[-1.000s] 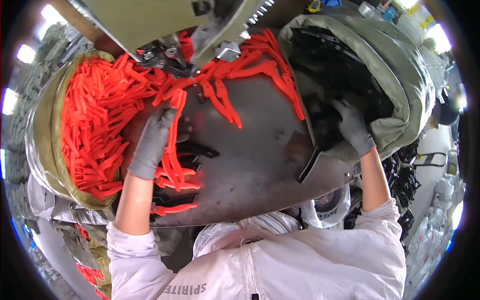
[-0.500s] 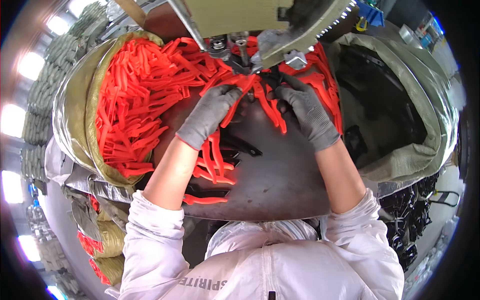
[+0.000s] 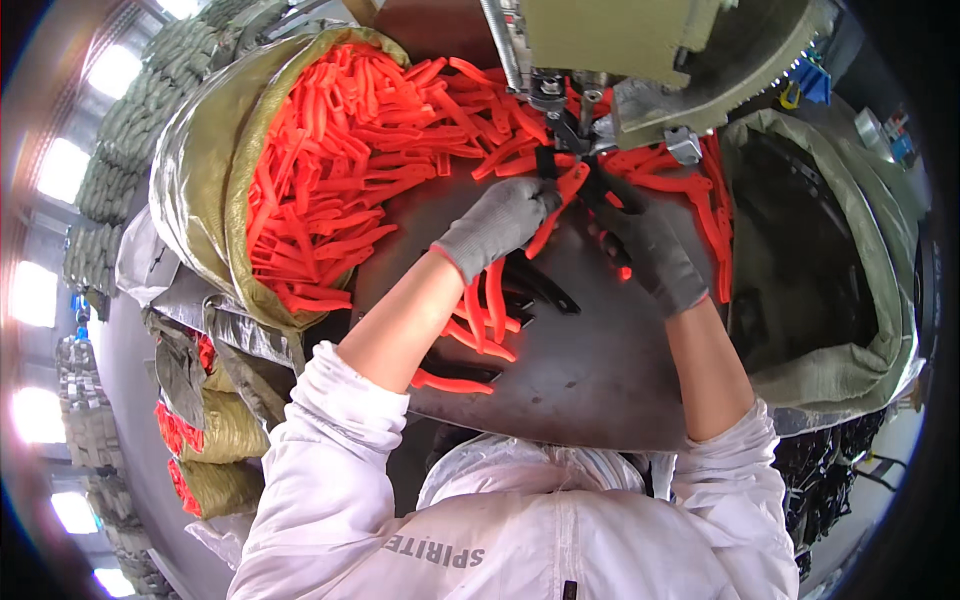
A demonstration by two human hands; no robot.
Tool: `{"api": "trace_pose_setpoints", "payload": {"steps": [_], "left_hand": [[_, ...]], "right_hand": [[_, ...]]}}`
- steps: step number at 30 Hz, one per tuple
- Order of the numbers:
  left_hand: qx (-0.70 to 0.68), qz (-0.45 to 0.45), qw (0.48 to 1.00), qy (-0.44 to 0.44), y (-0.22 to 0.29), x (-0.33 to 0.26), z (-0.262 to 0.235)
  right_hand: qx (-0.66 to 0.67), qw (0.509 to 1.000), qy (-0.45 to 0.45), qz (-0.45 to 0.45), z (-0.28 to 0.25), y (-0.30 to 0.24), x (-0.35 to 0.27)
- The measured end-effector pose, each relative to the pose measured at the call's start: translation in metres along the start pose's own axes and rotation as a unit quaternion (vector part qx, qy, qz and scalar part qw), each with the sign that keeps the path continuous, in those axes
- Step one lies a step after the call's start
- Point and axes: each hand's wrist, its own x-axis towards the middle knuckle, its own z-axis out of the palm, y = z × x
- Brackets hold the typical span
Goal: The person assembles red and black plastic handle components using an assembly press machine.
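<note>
My left hand (image 3: 508,215), in a grey knit glove, is closed around a red handle (image 3: 570,186) whose upper end reaches the metal fixture of the machine (image 3: 590,95). A black strip stands beside that handle. Across from it, my right hand (image 3: 655,245), gloved alike, is curled at the fixture's right side and smeared by motion. Parts of a red piece (image 3: 625,272) show past its fingers, which hide whatever they grip. Below my left hand, several red handles (image 3: 494,300) and a black strip (image 3: 545,280) lie on the dark metal table (image 3: 600,370).
A yellowish woven sack (image 3: 215,190) at the left spills a heap of red handles (image 3: 335,170) onto the table. At the right stands an open greenish sack (image 3: 870,350) with black parts inside. The machine's toothed curved guard (image 3: 740,100) overhangs the far side. More red handles (image 3: 705,195) lie behind my right hand.
The whole view has shifted, with the bench now farther right. My right hand has moved in over the hanging red handles, covering most of them. The left hand still grips a red handle.
</note>
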Motion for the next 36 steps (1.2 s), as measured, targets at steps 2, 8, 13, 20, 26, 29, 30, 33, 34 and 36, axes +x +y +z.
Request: {"api": "trace_pose_setpoints", "payload": {"steps": [2,8,13,20,26,29,30,33,34,36], "left_hand": [[0.261,0.144,0.944,0.141,-0.023,-0.002,-0.023],[0.562,-0.022,0.789,0.248,-0.111,0.006,-0.089],[0.473,0.013,0.847,0.241,-0.132,0.011,-0.092],[0.385,0.178,0.865,0.268,-0.11,0.002,-0.093],[0.28,0.309,0.847,0.329,-0.041,-0.016,-0.094],[0.272,0.323,0.861,0.282,0.002,-0.046,-0.079],[0.254,0.313,0.89,0.216,0.014,-0.053,-0.066],[0.145,0.339,0.92,0.135,0.038,-0.046,-0.01],[0.125,0.348,0.921,0.122,0.04,-0.038,0.005],[0.094,0.339,0.932,0.088,0.03,-0.022,0.021]], "right_hand": [[-0.01,0.999,0.038,0.024,0.0,0.002,-0.002],[-0.017,0.999,0.042,0.028,0.006,-0.005,-0.003],[-0.035,0.998,0.047,0.038,0.001,-0.012,-0.01],[-0.037,0.995,0.028,0.087,0.004,-0.004,-0.012],[0.034,0.999,0.014,0.009,0.002,0.016,-0.008],[0.073,0.996,0.026,0.038,0.009,0.028,-0.005],[0.078,0.995,0.017,0.052,0.013,0.03,-0.006],[0.07,0.986,0.059,-0.141,0.03,0.025,-0.014],[0.005,0.965,0.057,-0.256,0.034,0.021,-0.021],[-0.34,0.922,0.113,-0.149,0.019,0.021,-0.054]]}}
